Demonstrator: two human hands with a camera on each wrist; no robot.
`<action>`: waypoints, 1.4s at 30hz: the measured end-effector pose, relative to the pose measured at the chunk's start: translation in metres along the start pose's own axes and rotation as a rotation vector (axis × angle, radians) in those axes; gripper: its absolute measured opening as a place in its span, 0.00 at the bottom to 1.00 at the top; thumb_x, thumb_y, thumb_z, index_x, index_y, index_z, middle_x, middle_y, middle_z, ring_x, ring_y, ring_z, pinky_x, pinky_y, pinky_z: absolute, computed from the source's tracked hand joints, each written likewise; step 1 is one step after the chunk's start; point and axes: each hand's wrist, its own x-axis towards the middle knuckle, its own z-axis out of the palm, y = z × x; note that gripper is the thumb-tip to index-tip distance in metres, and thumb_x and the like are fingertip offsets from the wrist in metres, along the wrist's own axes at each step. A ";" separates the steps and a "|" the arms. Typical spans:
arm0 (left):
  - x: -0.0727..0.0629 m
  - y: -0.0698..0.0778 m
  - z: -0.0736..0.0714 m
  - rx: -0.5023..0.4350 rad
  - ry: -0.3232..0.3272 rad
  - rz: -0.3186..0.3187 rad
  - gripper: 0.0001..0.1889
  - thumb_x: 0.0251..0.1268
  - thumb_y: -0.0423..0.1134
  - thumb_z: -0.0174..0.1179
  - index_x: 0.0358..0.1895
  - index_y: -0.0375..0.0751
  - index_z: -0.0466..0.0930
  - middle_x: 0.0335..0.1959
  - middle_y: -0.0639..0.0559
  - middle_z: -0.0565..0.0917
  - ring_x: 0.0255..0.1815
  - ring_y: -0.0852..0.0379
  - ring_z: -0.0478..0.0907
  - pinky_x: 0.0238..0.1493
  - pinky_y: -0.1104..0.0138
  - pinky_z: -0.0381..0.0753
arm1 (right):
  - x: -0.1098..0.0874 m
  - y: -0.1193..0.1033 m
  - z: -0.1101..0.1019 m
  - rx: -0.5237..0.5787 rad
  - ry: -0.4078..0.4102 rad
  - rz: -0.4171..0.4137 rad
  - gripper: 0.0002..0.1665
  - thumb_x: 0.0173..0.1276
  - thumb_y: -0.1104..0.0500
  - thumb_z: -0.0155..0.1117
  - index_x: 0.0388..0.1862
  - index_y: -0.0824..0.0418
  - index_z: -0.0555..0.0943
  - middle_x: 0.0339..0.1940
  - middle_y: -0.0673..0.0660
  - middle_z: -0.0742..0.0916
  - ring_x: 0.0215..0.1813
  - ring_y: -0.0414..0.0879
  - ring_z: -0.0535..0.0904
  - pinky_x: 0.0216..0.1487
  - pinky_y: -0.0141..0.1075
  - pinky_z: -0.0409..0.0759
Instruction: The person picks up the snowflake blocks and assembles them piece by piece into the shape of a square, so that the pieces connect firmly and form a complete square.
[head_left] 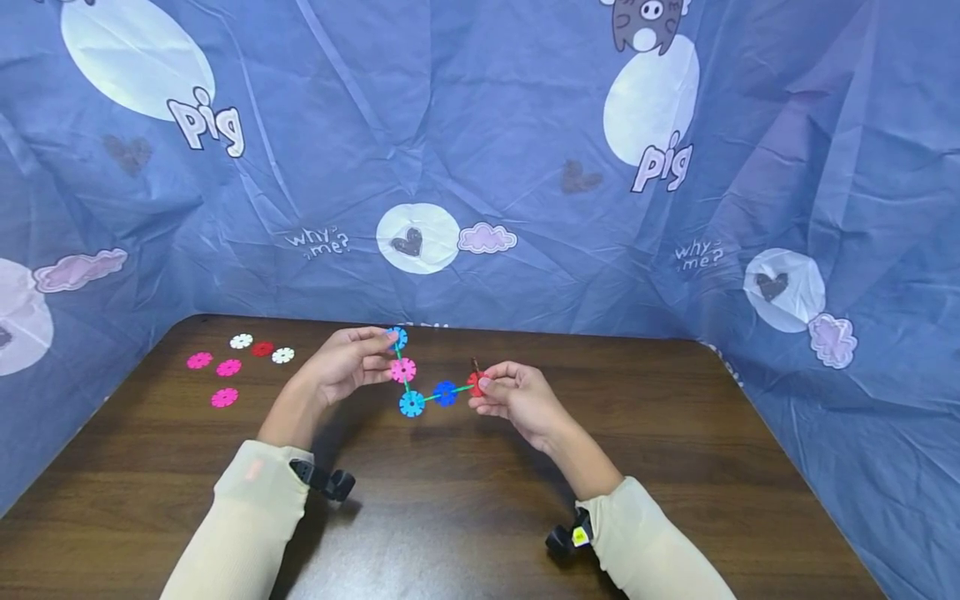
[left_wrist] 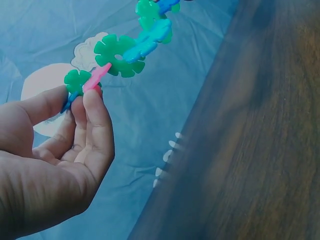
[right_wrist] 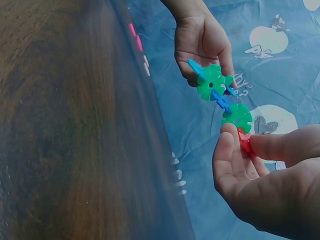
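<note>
A chain of interlocking plastic snowflake discs is held up between both hands, sagging in a V above the table. Its discs are light blue, pink, blue and red, with green ones edge-on between them. At one end the left hand pinches a blue disc, its other fingers close by the pink disc. The right hand pinches the red disc at the other end between thumb and fingers. A thin brown piece sticks up from that red disc; its lower part is hidden.
Several loose discs lie at the back left of the brown wooden table: pink discs, white discs and a red disc. Blue printed fabric hangs behind the table and along its sides.
</note>
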 end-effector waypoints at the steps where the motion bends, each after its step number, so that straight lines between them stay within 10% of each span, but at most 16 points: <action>1: 0.000 0.000 0.000 0.003 0.002 -0.001 0.09 0.79 0.34 0.55 0.37 0.44 0.82 0.31 0.52 0.85 0.28 0.60 0.84 0.40 0.64 0.87 | 0.000 0.000 0.000 -0.004 -0.003 0.004 0.05 0.75 0.74 0.56 0.46 0.71 0.74 0.46 0.70 0.87 0.35 0.46 0.88 0.41 0.36 0.87; 24: -0.005 -0.016 -0.009 0.320 -0.035 -0.229 0.18 0.76 0.23 0.48 0.64 0.19 0.64 0.46 0.36 0.82 0.40 0.49 0.86 0.50 0.52 0.86 | 0.005 0.019 -0.012 -0.325 -0.108 0.265 0.08 0.68 0.74 0.64 0.46 0.77 0.80 0.30 0.58 0.89 0.27 0.44 0.84 0.31 0.33 0.85; 42: -0.014 0.002 -0.027 0.568 -0.016 -0.185 0.20 0.73 0.26 0.57 0.61 0.16 0.67 0.42 0.39 0.82 0.36 0.50 0.84 0.46 0.54 0.88 | 0.004 0.017 -0.015 -0.376 -0.111 0.271 0.09 0.69 0.73 0.65 0.46 0.76 0.81 0.30 0.61 0.89 0.28 0.46 0.86 0.33 0.36 0.87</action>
